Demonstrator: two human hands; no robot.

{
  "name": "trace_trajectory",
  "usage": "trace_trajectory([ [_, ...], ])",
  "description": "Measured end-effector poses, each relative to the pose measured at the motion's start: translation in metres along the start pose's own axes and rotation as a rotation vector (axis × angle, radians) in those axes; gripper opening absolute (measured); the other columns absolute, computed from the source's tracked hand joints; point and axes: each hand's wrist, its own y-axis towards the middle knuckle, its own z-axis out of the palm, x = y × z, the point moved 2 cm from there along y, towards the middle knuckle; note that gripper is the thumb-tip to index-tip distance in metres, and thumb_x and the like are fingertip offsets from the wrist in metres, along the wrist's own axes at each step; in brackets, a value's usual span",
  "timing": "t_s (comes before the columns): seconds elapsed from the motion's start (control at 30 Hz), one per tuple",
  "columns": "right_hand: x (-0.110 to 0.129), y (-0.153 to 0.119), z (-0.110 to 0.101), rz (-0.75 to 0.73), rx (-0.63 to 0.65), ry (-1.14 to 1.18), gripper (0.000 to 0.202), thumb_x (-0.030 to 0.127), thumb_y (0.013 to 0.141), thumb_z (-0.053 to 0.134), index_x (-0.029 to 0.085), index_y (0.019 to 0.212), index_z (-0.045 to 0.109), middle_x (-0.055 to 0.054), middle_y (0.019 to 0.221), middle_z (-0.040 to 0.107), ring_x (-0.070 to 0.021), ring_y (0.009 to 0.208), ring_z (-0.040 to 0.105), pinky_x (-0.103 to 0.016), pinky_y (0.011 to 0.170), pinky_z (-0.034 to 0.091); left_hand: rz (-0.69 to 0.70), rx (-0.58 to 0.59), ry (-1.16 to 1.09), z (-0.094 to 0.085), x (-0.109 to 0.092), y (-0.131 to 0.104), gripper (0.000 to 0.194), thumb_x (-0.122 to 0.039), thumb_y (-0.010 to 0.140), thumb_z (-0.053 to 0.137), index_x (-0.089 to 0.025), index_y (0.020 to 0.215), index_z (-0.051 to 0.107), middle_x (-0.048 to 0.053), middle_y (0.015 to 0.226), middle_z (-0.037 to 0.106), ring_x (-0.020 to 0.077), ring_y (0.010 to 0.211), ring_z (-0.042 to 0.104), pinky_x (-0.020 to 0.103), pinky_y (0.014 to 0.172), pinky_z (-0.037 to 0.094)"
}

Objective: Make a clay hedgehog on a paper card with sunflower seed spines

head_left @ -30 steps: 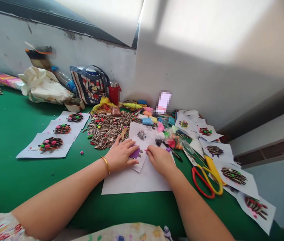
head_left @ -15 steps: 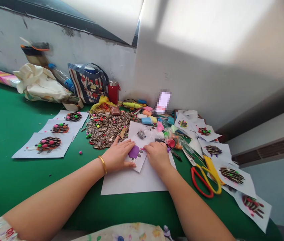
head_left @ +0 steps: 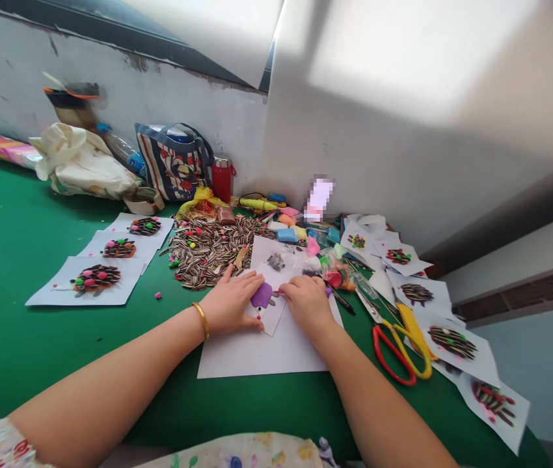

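Note:
My left hand [head_left: 234, 300] lies flat on a small white card [head_left: 272, 318], fingers spread, beside a purple clay hedgehog shape [head_left: 261, 296] with grey feet, a dark eye and a red dot at its snout. Opposite it, my right hand [head_left: 308, 302] is closed, thumb and fingertips pinched at the card's right side. A small pink bit shows at those fingertips; its kind is too small to tell. Under the card is a larger white sheet [head_left: 261, 356]. Just above the hands sits a grey lump of clay [head_left: 275, 261] on paper.
Sunflower seeds [head_left: 208, 250] are heaped behind my left hand. Scissors [head_left: 398, 344] with red and yellow handles lie to the right. Finished seed hedgehog cards [head_left: 66, 286] are on both sides. Clay packets [head_left: 286, 234], a bag [head_left: 172, 162] and a red flask [head_left: 222, 179] stand along the wall.
The red dot at the purple shape's snout shows more plainly beside my left thumb. Both hands stay almost in place; the whole view has shifted very slightly.

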Motion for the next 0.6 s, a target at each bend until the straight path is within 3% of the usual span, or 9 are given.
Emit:
trace_trajectory([
  [0.6,-0.003,-0.004,-0.014,0.040,0.022,0.039,0.017,0.019,0.090,0.058,0.025,0.095,0.073,-0.003,0.090,0.070,-0.0175,0.089,0.056,-0.033,0.082,0.024,-0.006,0.008,-0.012,-0.001,-0.001,0.000,0.101,-0.070,0.070,0.066,-0.022,0.150,0.029,0.015,0.152,0.041,0.0328,0.142,0.033,0.054,0.118,-0.005],
])
